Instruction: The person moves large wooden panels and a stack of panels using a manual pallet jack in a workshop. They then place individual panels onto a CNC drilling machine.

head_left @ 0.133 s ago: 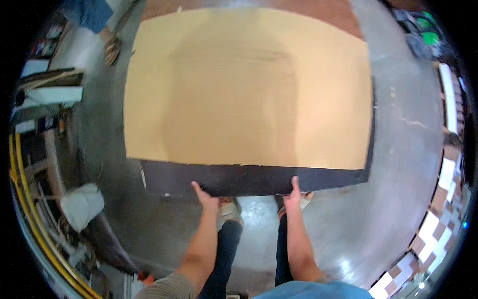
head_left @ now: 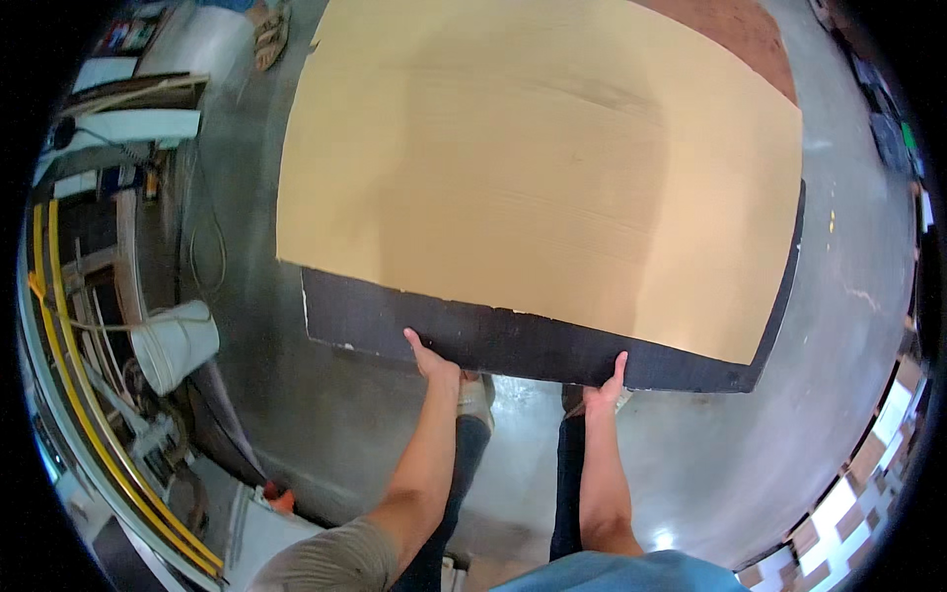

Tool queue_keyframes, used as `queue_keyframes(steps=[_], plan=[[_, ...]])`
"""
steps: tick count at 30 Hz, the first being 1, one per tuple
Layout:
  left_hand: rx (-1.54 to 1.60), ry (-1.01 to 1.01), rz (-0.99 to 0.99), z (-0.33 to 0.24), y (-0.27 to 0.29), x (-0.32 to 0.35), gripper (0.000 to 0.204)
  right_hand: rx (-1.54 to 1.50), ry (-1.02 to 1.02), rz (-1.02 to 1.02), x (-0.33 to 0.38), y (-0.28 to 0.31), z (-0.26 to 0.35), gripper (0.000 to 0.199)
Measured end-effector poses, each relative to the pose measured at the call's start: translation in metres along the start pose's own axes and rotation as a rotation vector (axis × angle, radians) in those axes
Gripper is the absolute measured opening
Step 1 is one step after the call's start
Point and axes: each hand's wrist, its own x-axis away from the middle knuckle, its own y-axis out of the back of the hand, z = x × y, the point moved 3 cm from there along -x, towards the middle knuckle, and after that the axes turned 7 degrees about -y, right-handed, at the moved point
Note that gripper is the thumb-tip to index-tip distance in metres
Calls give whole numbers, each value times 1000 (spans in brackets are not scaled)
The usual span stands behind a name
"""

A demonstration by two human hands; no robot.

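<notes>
You are holding up a large flat board by its near edge with both hands, above a concrete floor.

The tan board [head_left: 552, 168] is filling most of the view, its pale wood-coloured face turned up toward you and a black band [head_left: 493, 340] running along the near edge and down the right side. Below it the grey concrete floor [head_left: 789, 444] is shining with reflected light. A white bucket [head_left: 176, 342] is standing on the floor to your left, well apart from the board. Your left hand [head_left: 434, 360] is clenching the black near edge, thumb lying on top. Your right hand [head_left: 604, 393] is grasping the same edge further right, thumb pointing up over the band.
</notes>
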Motion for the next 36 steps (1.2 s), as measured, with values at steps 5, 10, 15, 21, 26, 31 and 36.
queue_keyframes(steps=[5,10,15,21,26,31,36], plan=[[-56,-20,36,-9,-25,-1,91,-105,-125,69,-1,4,-7,75],[103,121,307,15,-63,-28,83,-85,-132,96,-31,-32,28,73],[-40,159,377,23,-65,-39,69,48,-78,3,-43,-16,43,77],[-358,24,-85,10,-30,-5,64,355,-104,-305,4,-4,64,98],[-527,-14,-65,2,-22,-15,61,502,-16,-351,-11,15,68,102],[-502,-31,4,9,-19,-7,71,714,38,-274,-15,20,69,113],[-1327,-343,-214,-43,-63,53,132,603,454,-866,65,-84,59,69]])
